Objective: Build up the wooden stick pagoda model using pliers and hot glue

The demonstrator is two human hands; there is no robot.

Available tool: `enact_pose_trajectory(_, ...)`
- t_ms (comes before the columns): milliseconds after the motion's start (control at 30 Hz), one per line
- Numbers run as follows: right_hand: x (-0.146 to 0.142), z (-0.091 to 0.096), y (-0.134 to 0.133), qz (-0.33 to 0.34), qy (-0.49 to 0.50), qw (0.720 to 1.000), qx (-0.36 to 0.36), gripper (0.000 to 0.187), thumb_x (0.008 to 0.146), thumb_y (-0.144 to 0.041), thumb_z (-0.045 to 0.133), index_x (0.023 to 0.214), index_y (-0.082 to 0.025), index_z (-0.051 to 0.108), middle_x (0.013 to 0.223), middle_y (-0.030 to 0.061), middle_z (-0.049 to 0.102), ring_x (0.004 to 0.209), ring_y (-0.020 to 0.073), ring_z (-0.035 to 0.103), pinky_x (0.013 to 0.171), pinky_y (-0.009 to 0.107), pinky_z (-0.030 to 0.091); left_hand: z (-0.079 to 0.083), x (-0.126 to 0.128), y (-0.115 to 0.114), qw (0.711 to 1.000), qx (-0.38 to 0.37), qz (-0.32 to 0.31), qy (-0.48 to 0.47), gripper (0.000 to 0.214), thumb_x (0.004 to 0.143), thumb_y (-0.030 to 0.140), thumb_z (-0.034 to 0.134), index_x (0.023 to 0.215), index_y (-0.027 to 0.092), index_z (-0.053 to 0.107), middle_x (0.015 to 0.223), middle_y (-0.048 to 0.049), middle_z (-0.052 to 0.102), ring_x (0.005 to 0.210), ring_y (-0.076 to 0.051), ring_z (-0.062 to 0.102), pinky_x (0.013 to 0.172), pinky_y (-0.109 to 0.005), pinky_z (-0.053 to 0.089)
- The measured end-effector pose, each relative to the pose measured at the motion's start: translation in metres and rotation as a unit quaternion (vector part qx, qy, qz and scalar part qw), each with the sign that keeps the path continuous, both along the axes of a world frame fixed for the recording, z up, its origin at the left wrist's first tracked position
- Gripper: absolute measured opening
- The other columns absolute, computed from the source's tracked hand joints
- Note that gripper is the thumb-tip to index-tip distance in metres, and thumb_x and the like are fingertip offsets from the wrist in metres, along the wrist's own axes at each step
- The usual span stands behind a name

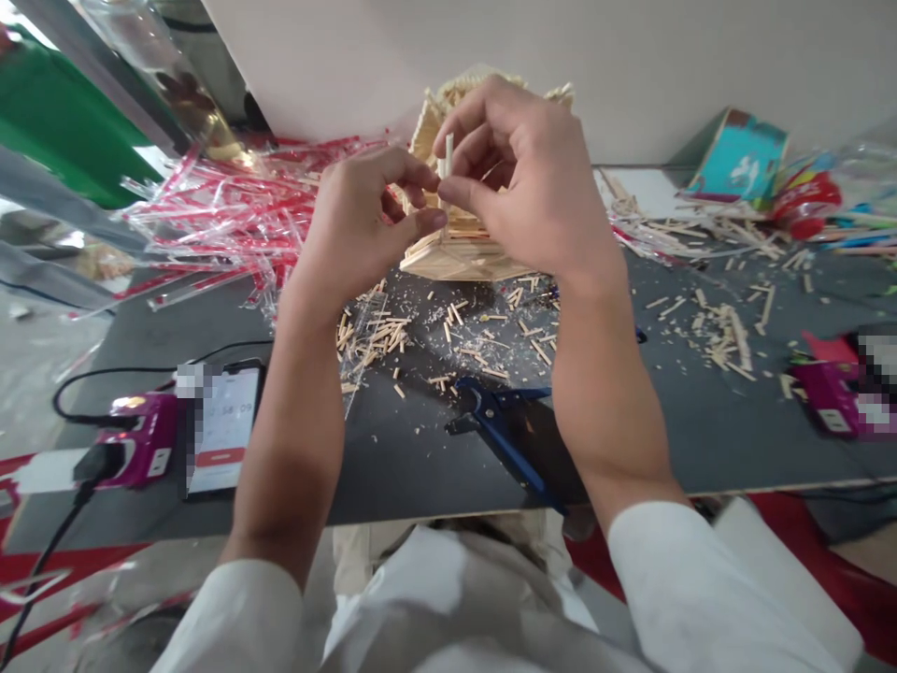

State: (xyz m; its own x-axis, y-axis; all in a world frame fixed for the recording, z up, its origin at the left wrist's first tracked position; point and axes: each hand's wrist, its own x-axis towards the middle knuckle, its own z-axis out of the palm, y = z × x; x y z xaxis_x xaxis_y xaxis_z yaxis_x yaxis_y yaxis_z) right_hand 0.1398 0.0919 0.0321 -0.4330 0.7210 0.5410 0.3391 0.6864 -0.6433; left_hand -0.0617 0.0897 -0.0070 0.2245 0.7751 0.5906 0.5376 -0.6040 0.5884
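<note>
Both my hands are raised over a dark work board [420, 449], in front of a model built of thin wooden sticks [459, 252]. My right hand [525, 178] pinches a short pale stick [448, 154] upright between thumb and forefinger. My left hand [364, 224] is curled beside it, with its thumb and fingertips closed at the lower end of the same stick. The model stands just behind my fingers and is partly hidden by them.
Cut stick scraps [378, 336] litter the board. Blue-handled cutters [505, 430] lie near the front edge. A pile of red and clear wrappers [231, 215] is at back left. A phone [224, 425] and a purple device [140, 439] are at left, a teal box [739, 159] at back right.
</note>
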Motion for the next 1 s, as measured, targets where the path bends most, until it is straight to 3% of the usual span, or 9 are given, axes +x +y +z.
enact_pose_trajectory(200,0.001,0.009,0.02,0.015,-0.061,0.998,-0.017,0.019,0.081,-0.011,0.072,0.078,-0.025,0.059,0.08,0.0006,0.068,0.079,0.0188,0.066,0.07,0.033,0.05,-0.002,0.002,0.012,0.999,-0.02,0.032,0.012,0.026,0.078,0.04,0.09,0.089,0.022,0.075,0.091,-0.0029,0.072,0.075,-0.016,0.056,0.072,-0.035,0.046)
enact_pose_trajectory(400,0.0,0.017,0.017,0.008,-0.096,0.995,-0.008,0.024,0.08,-0.017,0.074,0.073,-0.027,0.054,0.078,0.0001,0.065,0.075,0.0204,0.062,0.066,0.035,0.046,-0.007,0.002,0.019,1.0,0.0,0.019,-0.017,0.024,0.073,0.038,0.091,0.08,0.024,0.073,0.082,-0.0012,0.068,0.066,-0.015,0.055,0.068,-0.038,0.044)
enact_pose_trajectory(567,0.0,0.016,0.014,-0.001,-0.105,0.994,-0.006,0.021,0.082,-0.014,0.071,0.076,-0.025,0.055,0.08,0.0008,0.064,0.074,0.0171,0.058,0.066,0.033,0.042,-0.006,0.004,0.016,1.0,-0.011,0.012,-0.013,0.031,0.076,0.047,0.089,0.085,0.023,0.073,0.086,-0.0012,0.071,0.066,-0.014,0.053,0.07,-0.037,0.044)
enact_pose_trajectory(700,0.001,0.023,0.017,-0.012,-0.149,0.988,-0.025,0.024,0.074,-0.004,0.073,0.08,-0.021,0.057,0.077,-0.0015,0.063,0.07,0.0116,0.053,0.062,0.029,0.036,-0.004,0.006,0.011,1.0,-0.009,0.016,0.001,0.026,0.077,0.044,0.087,0.089,0.026,0.074,0.088,-0.0004,0.071,0.067,-0.015,0.056,0.069,-0.036,0.045)
enact_pose_trajectory(1000,-0.02,0.054,0.028,-0.076,-0.389,0.918,0.012,0.038,0.061,0.009,0.069,0.081,-0.022,0.077,0.069,-0.0013,0.067,0.057,0.0146,0.052,0.052,0.031,0.032,-0.017,0.001,0.024,1.0,0.0,0.004,-0.009,0.04,0.077,0.058,0.086,0.088,0.025,0.066,0.084,0.0003,0.065,0.066,-0.013,0.054,0.064,-0.035,0.043)
